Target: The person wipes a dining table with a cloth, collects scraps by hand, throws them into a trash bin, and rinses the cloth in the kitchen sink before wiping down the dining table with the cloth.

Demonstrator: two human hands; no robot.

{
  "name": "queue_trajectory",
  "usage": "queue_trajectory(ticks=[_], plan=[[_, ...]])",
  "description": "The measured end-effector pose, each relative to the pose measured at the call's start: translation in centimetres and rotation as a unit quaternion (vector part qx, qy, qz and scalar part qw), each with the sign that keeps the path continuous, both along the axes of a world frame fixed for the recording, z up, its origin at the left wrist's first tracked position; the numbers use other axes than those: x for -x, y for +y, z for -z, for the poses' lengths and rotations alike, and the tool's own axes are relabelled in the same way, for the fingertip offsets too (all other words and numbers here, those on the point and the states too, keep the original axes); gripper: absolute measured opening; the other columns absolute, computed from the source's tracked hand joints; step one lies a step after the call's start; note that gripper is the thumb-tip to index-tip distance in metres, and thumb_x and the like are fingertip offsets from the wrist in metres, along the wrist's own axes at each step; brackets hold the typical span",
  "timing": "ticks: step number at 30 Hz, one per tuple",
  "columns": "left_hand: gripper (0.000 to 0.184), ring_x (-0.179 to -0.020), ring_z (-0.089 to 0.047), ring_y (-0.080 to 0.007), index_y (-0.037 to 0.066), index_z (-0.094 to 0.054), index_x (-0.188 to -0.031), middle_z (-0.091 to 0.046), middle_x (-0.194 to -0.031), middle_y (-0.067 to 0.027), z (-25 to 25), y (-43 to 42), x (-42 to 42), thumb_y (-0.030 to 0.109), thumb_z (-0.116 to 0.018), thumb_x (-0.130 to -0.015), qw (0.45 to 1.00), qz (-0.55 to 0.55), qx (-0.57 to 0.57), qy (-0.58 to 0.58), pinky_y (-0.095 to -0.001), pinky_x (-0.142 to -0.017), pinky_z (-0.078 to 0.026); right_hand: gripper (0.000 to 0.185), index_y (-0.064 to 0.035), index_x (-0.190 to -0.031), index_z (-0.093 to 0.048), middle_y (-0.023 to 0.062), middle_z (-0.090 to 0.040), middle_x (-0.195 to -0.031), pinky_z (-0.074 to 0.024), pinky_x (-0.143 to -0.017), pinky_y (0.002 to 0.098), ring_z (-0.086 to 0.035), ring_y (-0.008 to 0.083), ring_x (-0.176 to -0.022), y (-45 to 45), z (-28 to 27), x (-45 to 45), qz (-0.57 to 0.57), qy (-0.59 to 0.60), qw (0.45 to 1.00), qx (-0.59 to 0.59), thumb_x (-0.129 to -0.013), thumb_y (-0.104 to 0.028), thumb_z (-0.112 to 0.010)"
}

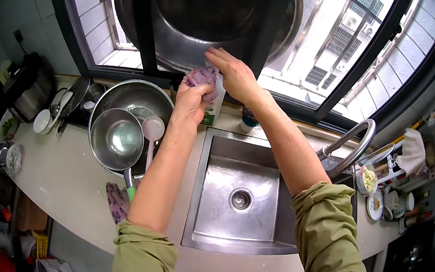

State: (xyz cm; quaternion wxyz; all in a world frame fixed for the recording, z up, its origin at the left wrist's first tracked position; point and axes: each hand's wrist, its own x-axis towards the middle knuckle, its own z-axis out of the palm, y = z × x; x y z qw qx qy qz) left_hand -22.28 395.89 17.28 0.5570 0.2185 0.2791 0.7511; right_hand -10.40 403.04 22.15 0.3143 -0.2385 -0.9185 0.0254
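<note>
My left hand [192, 101] is closed around a crumpled purple cloth [204, 81] above the back edge of the counter, near the window. Beside it on the right, my right hand [237, 76] is raised with its fingers stretched out, next to a white and green package [214, 108]. Whether the right hand touches the package is unclear. Below both hands lies the steel sink [233, 196], with its drain visible.
Left of the sink, a saucepan [115, 139] and a pink ladle [153, 128] rest in a large strainer [128, 96]. A patterned cloth [118, 202] lies by the pan handle. The curved faucet [367, 138] rises at right. A dark bottle [249, 118] stands behind the sink.
</note>
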Motion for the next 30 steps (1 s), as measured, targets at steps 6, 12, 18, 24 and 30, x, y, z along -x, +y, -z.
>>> queue_trajectory(ticks=[6,12,18,24,30], plan=[[0.053,-0.087,-0.062,-0.0198,0.002,-0.049,-0.118,-0.059,-0.101,-0.0084,-0.2,0.2,0.4,-0.015,-0.055,-0.069,0.999,0.026,-0.032,-0.006,-0.0308,-0.069,-0.051,0.061,-0.0044,-0.127,-0.05,0.0162,-0.045,-0.135,-0.033,-0.106,0.043,-0.039,0.0338,-0.128,-1.1,0.4,0.0,0.025,-0.005,0.999,-0.032,-0.069,0.014,-0.044],[0.056,-0.09,-0.062,-0.0209,0.001,-0.049,-0.12,-0.059,-0.105,-0.0102,-0.7,-0.1,0.9,-0.017,-0.054,-0.067,0.999,0.016,-0.025,-0.019,-0.0313,-0.075,-0.052,0.064,-0.0053,-0.129,-0.049,0.0145,-0.044,-0.137,-0.0315,-0.106,0.0437,-0.037,0.034,-0.129,-1.0,0.4,0.1,0.041,-0.027,0.998,-0.031,-0.068,0.014,-0.044],[0.062,-0.096,-0.061,-0.0237,0.002,-0.045,-0.127,-0.057,-0.111,-0.0138,-2.3,-5.5,-0.2,-0.016,-0.05,-0.069,1.0,0.008,-0.024,-0.007,-0.0365,-0.076,-0.055,0.054,-0.0071,-0.127,-0.052,0.0147,-0.05,-0.132,-0.0368,-0.102,0.037,-0.045,0.0323,-0.124,-1.2,-0.4,-0.7,0.011,0.063,0.994,0.09,-0.076,0.008,-0.044],[0.069,-0.086,-0.063,-0.0262,0.002,-0.039,-0.131,-0.055,-0.113,-0.0167,-2.8,-18.0,-3.4,-0.013,-0.048,-0.064,0.996,0.084,-0.012,0.029,-0.0345,-0.077,-0.056,0.058,0.0019,-0.122,-0.049,0.0123,-0.061,-0.107,-0.0537,-0.071,0.0316,-0.063,0.0194,-0.091,-12.2,2.8,-5.3,-0.178,0.235,0.65,0.7,-0.095,-0.049,-0.039],[0.063,-0.088,-0.064,-0.025,-0.002,-0.04,-0.128,-0.056,-0.107,-0.0194,2.4,-33.0,-8.4,-0.011,-0.053,-0.066,0.99,-0.075,0.101,-0.056,-0.0338,-0.074,-0.057,0.013,-0.0008,-0.086,-0.058,0.0006,-0.055,-0.068,-0.0419,-0.054,0.0194,-0.049,0.0078,-0.058,-22.0,8.1,-6.6,-0.259,0.105,0.589,0.758,-0.089,-0.014,-0.058]])
